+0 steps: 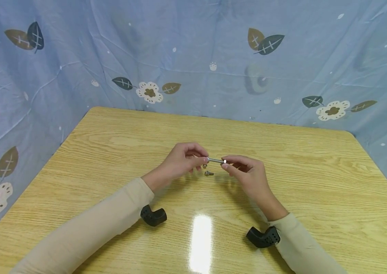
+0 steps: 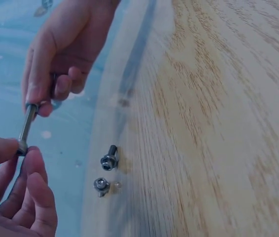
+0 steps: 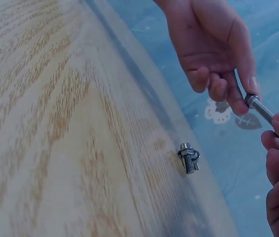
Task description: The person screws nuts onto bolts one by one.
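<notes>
Above the table, a long silver bolt (image 1: 216,160) is held between both hands, lying nearly level. The left hand (image 1: 187,156) pinches it at the head (image 2: 22,147) with thumb and fingertips. At the threaded end, the right hand (image 1: 248,173) pinches a small shiny nut (image 1: 225,161) between thumb and forefinger, mostly covered by the fingertips. Below the hands, a short bolt (image 1: 208,173) with a washer and nut on it lies on its side. Beside it is another small bolt (image 2: 101,185), seen head-on in the left wrist view.
The wood-grain table (image 1: 128,133) extends around the hands, with a bright light reflection near its front. A blue patterned curtain (image 1: 193,45) hangs behind and beside it. Each sleeve carries a black wrist mount, one left (image 1: 153,216) and one right (image 1: 263,237).
</notes>
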The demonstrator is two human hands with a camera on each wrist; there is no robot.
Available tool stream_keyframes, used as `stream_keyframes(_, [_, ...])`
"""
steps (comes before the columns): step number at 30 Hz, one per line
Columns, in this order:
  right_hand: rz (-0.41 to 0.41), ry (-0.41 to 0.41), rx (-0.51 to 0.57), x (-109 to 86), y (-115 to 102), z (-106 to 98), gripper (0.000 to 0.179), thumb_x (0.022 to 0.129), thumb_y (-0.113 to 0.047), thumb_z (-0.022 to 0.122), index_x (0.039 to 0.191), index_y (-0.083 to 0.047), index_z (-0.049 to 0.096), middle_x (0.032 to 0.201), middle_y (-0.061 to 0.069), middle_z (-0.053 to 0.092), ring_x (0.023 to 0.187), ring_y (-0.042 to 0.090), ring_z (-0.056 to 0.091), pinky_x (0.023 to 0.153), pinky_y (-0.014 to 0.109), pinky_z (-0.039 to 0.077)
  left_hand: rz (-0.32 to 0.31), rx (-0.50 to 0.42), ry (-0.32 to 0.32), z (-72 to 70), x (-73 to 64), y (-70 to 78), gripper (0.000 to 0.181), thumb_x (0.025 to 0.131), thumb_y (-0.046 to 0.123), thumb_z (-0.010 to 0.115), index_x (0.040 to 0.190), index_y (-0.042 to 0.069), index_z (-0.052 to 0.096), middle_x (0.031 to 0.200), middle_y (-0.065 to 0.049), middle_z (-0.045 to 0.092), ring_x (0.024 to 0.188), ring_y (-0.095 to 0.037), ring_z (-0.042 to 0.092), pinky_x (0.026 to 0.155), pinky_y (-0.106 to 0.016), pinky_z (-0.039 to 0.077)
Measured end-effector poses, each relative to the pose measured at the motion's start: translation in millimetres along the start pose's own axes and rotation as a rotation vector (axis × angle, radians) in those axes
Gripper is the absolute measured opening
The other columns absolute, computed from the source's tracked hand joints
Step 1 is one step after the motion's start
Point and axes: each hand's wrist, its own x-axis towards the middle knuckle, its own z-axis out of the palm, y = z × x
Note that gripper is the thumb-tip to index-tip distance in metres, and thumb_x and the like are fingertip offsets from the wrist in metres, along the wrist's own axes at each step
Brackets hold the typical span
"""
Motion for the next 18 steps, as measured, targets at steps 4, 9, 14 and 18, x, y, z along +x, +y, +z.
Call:
stream_keyframes(4, [0.005,0.002,0.011,0.1,-0.1,0.5,0.021,0.087,-0.011,0.073,0.106,-0.004,0.074,0.090,-0.013,0.071,0.071,0.023,0.067,0.063,0.032,0.055,0.029,-0.012,-0.003,0.5,-0.2,-1.4,0.014,0.092,0.014,0.065,0.106,0.014,0.066,0.107,-0.012,0.067,0.090,-0.040,0.064,0.068,-0.041,0.051])
stream_keyframes(9, [0.018,0.011,0.022,0.2,-1.2,0.2,0.023,0.087,-0.010,0.072,0.107,0.002,0.072,0.087,-0.014,0.071,0.071,0.022,0.067,0.062,0.032,0.055,0.022,-0.021,0.008,1.4,0.1,-2.0,0.012,0.093,0.017,0.064,0.105,0.017,0.065,0.107,-0.015,0.066,0.090,-0.039,0.064,0.066,-0.040,0.050])
stream_keyframes(14, [0.022,0.011,0.030,0.4,-2.7,-0.8,0.024,0.088,-0.010,0.071,0.108,0.003,0.071,0.085,-0.013,0.072,0.070,0.023,0.066,0.061,0.032,0.054,-0.024,-0.017,-0.001,2.5,0.6,-0.3,0.016,0.097,0.029,0.059,0.106,0.017,0.065,0.106,-0.016,0.068,0.088,-0.041,0.064,0.062,-0.035,0.049])
stream_keyframes(18, [0.030,-0.009,0.009,0.8,-2.7,-1.4,0.025,0.088,-0.013,0.072,0.109,0.000,0.071,0.087,-0.010,0.072,0.071,0.025,0.066,0.063,0.033,0.055,-0.028,-0.035,-0.013,2.8,0.8,0.0,0.016,0.098,0.027,0.059,0.104,0.015,0.067,0.103,-0.019,0.070,0.088,-0.044,0.063,0.061,-0.033,0.046])
